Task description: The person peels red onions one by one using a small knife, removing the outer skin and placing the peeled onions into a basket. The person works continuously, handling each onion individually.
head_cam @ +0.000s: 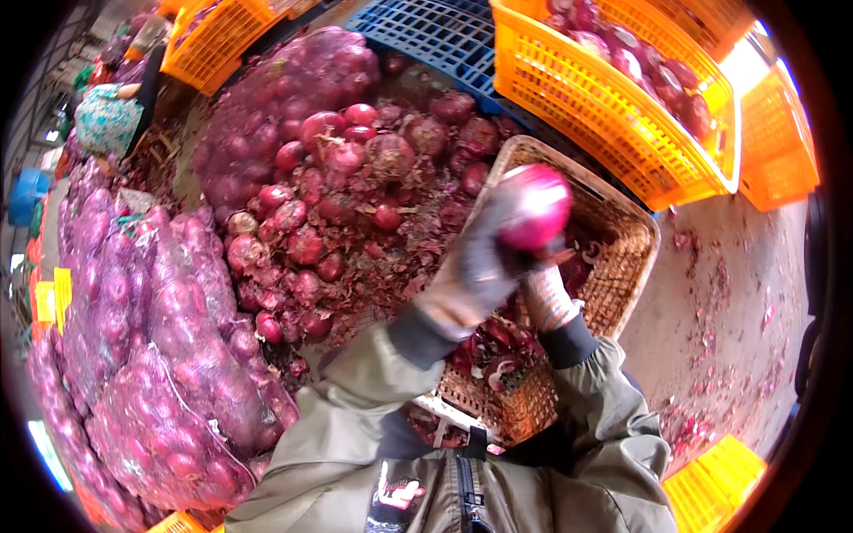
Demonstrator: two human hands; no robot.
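Observation:
My left hand (488,250), in a dark glove, grips a large shiny red onion (538,206) above a dirty, rectangular plastic basket (616,286). Close below the onion is my right hand (548,293), with a pale patterned covering at the wrist. Its fingers are mostly hidden behind the left hand and blurred, so whether they hold anything cannot be made out. Loose onion skins and trimmings (496,346) lie in the basket under both hands. To the left, a heap of loose red onions (306,246) spreads over the floor among dry skins.
Full mesh sacks of onions (173,360) stand at the left, another (286,100) behind the heap. An orange crate (600,113) with onions rests beside a blue pallet (433,40). Skin scraps litter the concrete floor (706,320). Another person (110,116) is at far left.

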